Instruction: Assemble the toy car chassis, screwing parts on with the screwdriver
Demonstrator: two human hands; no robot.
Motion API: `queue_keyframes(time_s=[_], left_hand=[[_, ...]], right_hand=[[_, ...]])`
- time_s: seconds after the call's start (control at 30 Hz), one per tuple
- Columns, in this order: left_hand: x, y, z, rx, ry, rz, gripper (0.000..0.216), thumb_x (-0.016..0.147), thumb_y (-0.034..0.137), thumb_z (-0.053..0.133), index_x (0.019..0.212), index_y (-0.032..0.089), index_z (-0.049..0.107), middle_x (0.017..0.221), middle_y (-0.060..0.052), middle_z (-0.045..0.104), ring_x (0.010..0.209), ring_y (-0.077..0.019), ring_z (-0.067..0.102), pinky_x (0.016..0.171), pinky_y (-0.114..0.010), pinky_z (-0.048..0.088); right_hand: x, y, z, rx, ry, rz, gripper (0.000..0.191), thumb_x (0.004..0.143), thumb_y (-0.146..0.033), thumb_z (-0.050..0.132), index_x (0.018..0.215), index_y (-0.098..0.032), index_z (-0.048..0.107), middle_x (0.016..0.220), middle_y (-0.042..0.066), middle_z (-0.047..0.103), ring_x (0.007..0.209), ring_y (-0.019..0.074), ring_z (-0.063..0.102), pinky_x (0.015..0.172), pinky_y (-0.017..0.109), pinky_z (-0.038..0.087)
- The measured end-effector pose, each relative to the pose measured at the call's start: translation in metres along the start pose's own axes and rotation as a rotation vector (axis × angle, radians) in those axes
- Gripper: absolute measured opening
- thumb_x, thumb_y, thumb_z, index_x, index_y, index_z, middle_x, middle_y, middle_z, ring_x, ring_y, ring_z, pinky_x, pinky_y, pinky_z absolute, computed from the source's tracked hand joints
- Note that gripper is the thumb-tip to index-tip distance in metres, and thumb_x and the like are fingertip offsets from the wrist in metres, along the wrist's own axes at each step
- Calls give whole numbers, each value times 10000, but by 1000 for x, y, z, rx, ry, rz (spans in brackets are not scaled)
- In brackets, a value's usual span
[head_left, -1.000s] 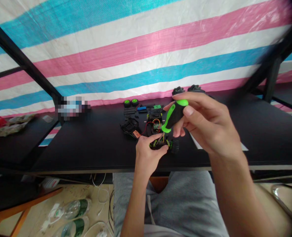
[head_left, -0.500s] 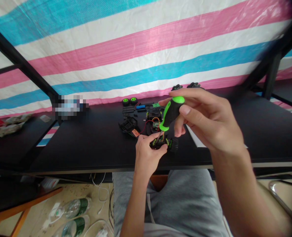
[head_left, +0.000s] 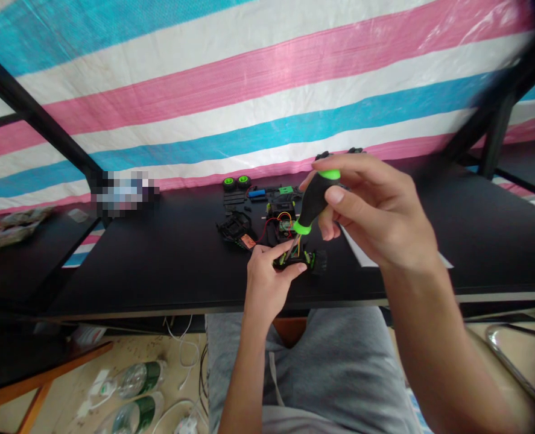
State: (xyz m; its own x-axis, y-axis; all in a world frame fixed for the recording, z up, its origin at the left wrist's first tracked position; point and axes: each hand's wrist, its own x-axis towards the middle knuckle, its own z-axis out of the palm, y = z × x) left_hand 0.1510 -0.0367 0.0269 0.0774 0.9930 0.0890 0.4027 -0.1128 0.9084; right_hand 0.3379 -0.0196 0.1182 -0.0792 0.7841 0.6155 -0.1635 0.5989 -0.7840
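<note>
My right hand (head_left: 376, 211) is closed around a black and green screwdriver (head_left: 315, 202), held nearly upright with its tip pointing down at a small toy car chassis (head_left: 301, 258). My left hand (head_left: 267, 274) pinches the near end of that chassis on the black table (head_left: 158, 265). Red and yellow wires and a small circuit board (head_left: 285, 226) sit just behind the chassis.
Loose car parts lie behind: a black body piece (head_left: 235, 229), two green wheels (head_left: 237, 182), a blue part (head_left: 257, 193), dark tyres (head_left: 339, 153). White paper (head_left: 362, 253) lies under my right hand. Plastic bottles (head_left: 136, 380) and cables are on the floor below.
My right hand has tilted the screwdriver more upright and shifted it slightly up and right. My left hand stays on the chassis.
</note>
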Motion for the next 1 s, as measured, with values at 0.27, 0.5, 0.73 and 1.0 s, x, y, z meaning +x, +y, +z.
queue_keyframes(time_s=[0.27, 0.5, 0.73, 1.0], left_hand=[[2, -4, -4, -83, -33, -43, 581, 791, 61, 959, 1304, 323, 882, 998, -32, 646, 981, -215, 655, 1074, -396, 545], [1, -8, -9, -166, -81, -25, 551, 853, 27, 871, 1323, 316, 874, 1101, -60, 722, 1090, -232, 694, 1156, -428, 526], [0, -5, -12, -146, -98, 5, 562, 845, 32, 869, 1335, 308, 871, 1102, -60, 767, 1092, -253, 729, 1196, -490, 535], [-2, -6, -14, -114, -121, 13, 576, 874, 51, 856, 1391, 304, 846, 1115, -72, 724, 1067, -242, 700, 1120, -443, 565]], right_hand=[[0, -3, 1, 12, -10, 20, 257, 1048, -298, 785, 1277, -386, 860, 1164, 3, 804, 568, 101, 716, 503, 280, 568], [2, -4, 1, -14, -47, 43, 255, 1031, -371, 811, 1285, -378, 836, 1263, 21, 835, 596, 124, 722, 518, 306, 630], [7, -1, 7, -48, 32, -2, 269, 928, -409, 920, 1178, -330, 859, 1168, 39, 792, 600, 105, 639, 442, 269, 595], [3, -2, 3, 45, 2, 57, 255, 971, -373, 870, 1221, -333, 839, 1106, 23, 823, 558, 110, 710, 460, 268, 603]])
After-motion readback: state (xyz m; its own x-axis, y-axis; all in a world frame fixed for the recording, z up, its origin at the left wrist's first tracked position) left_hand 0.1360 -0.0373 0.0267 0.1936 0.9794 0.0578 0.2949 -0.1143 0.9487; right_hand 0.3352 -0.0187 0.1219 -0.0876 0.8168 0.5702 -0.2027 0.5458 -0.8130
